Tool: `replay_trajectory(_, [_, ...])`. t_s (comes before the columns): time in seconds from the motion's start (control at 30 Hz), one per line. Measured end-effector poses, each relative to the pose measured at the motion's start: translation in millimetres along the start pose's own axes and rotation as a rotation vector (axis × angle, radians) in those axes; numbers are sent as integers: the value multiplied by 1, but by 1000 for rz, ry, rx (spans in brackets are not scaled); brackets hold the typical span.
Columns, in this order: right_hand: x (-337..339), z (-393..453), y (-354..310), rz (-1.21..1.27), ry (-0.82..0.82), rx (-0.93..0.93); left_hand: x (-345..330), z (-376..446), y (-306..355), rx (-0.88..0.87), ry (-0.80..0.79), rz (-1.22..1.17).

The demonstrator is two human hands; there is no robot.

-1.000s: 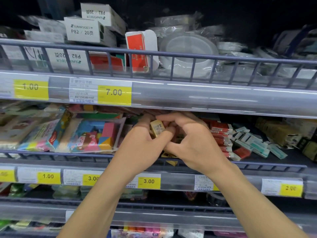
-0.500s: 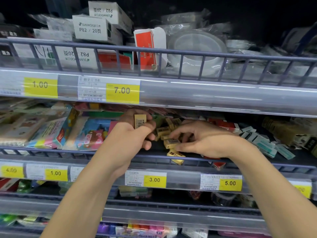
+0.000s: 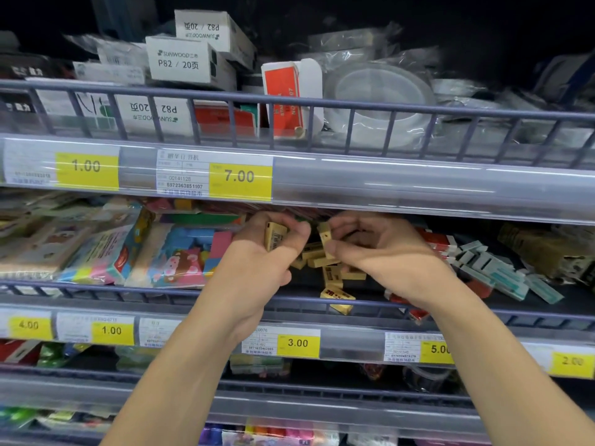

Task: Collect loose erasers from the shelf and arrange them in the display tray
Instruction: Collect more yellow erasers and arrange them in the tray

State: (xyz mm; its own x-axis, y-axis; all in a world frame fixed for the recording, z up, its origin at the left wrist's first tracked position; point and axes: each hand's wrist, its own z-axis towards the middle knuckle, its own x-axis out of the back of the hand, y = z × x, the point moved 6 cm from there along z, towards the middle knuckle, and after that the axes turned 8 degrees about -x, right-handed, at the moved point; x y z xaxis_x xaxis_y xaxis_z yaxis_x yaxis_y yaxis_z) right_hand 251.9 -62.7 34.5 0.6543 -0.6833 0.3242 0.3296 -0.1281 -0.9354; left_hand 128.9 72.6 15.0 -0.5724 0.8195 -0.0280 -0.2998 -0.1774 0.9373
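Collection step under way: left hand (image 3: 257, 252) grips one yellow eraser (image 3: 274, 235), right hand (image 3: 380, 252) pinches another eraser (image 3: 325, 235). Loose erasers (image 3: 331, 275) lie mid-shelf, one at the front rail (image 3: 128, 292). Display tray not visible; next, gather the rest.

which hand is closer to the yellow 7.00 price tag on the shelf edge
Left. The left hand sits just below the 7.00 price tag; the right hand is below it too, but farther right.
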Motion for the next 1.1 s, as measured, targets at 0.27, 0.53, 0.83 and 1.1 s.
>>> replay_trajectory(0.27, [-31,-23,-27,-25,34,225,-14,-6,5,-40,-51,32])
replay_trajectory(0.53, [0,-5,-9,-234,30,1,-1,-3,1,-4,-67,-159])
replay_trajectory(0.83, [-18,15,15,-1057,36,-358,2,0,2,-9,-43,-101])
replay_trajectory(1.1, [-10,14,2,-996,64,-316,-4,5,-6,25,32,-74])
